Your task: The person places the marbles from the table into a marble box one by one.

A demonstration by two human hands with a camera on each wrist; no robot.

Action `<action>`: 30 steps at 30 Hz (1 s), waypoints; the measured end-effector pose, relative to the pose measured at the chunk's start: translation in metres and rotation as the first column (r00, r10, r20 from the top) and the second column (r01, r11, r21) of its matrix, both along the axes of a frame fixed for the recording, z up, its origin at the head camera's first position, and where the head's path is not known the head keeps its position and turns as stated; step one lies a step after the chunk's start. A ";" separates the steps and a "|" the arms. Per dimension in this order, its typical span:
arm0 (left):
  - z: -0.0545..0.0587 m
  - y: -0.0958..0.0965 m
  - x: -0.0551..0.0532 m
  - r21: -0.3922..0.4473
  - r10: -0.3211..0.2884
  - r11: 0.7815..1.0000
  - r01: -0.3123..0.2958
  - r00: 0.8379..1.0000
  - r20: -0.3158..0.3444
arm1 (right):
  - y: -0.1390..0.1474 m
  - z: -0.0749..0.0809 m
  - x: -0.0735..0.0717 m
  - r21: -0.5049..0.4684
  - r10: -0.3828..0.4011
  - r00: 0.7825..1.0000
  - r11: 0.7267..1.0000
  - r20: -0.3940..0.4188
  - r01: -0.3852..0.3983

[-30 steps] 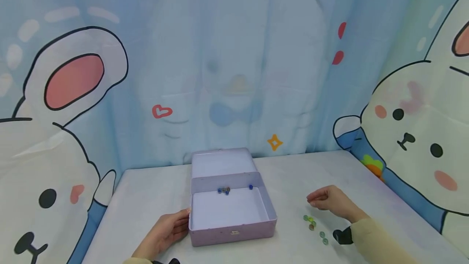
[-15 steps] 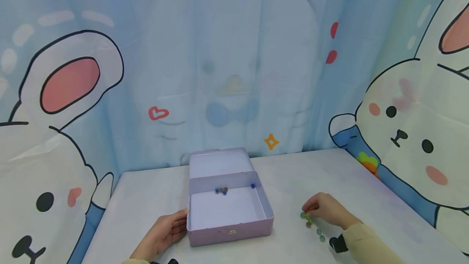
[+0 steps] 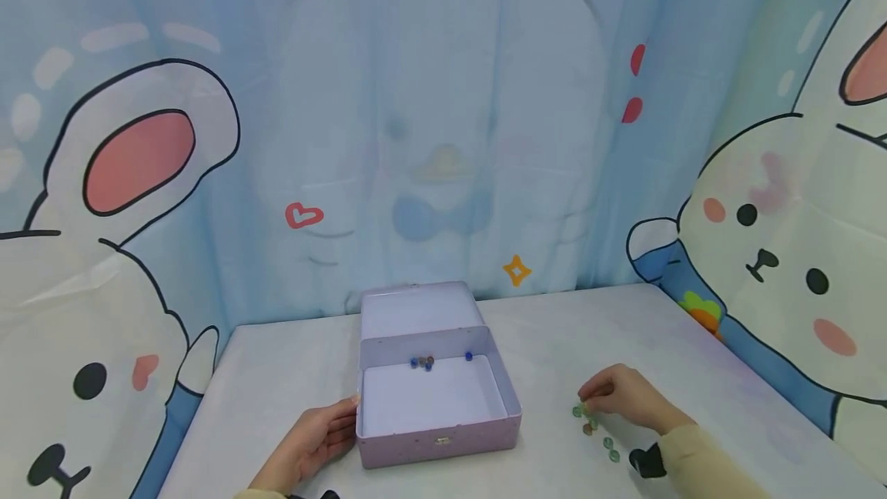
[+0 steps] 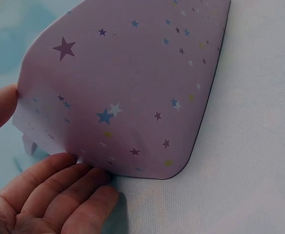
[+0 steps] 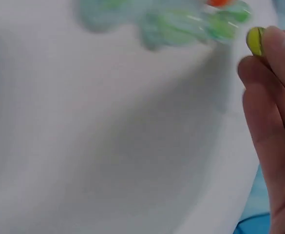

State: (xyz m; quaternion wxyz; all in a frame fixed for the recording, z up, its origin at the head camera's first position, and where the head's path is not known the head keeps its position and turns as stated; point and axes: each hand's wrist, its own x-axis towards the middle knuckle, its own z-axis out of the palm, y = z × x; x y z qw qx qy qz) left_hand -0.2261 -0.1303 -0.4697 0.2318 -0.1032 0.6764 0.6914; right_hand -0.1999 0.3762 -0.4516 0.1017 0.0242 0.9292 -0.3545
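My right hand (image 3: 632, 400) pinches a yellow-green marble (image 5: 254, 41) between thumb and fingertips, just above a loose group of marbles on the table. Green marbles (image 3: 607, 443) and a brownish marble (image 3: 587, 429) lie under and in front of that hand; they look blurred in the right wrist view. On the left, my left hand (image 3: 315, 437) rests its fingertips and thumb against the side of an opened lilac box (image 3: 443, 449), printed with stars in the left wrist view. Inside, several marbles (image 3: 428, 366) sit along the back wall, and a blue marble (image 3: 469, 356) stands apart to their right.
The box lid (image 3: 419, 310) leans back behind the box. A white cloth covers the table (image 3: 547, 329), and a blue curtain (image 3: 443, 98) with cartoon rabbits hangs right behind its back edge.
My right hand has come down onto the marbles and now pinches one. The lone blue marble in the box has shifted slightly. My left hand stays at the box.
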 end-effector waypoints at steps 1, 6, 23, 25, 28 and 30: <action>0.000 0.000 0.000 -0.001 0.001 1.000 -0.001 1.000 0.001 | 0.005 0.000 0.000 -0.047 -0.001 1.000 0.999 -0.007 0.001; 0.001 -0.003 0.001 0.005 0.007 1.000 -0.007 1.000 -0.008 | 0.028 0.006 0.003 -0.261 -0.086 0.996 0.962 0.003 0.084; 0.002 -0.008 0.001 0.004 0.021 1.000 -0.021 0.999 -0.038 | -0.088 0.056 -0.058 -0.413 0.077 0.990 0.903 -0.116 -0.118; 0.000 -0.006 0.001 0.006 0.013 1.000 -0.013 0.999 -0.037 | -0.112 0.061 -0.067 -0.427 0.127 0.983 0.888 -0.130 -0.171; -0.003 -0.003 0.000 0.008 0.004 1.000 -0.003 0.999 -0.035 | -0.141 0.065 -0.075 -0.441 0.194 0.970 0.865 -0.149 -0.240; -0.003 -0.001 0.000 0.009 0.000 1.000 0.000 0.999 -0.032 | -0.156 0.066 -0.079 -0.406 0.226 0.961 0.872 -0.162 -0.274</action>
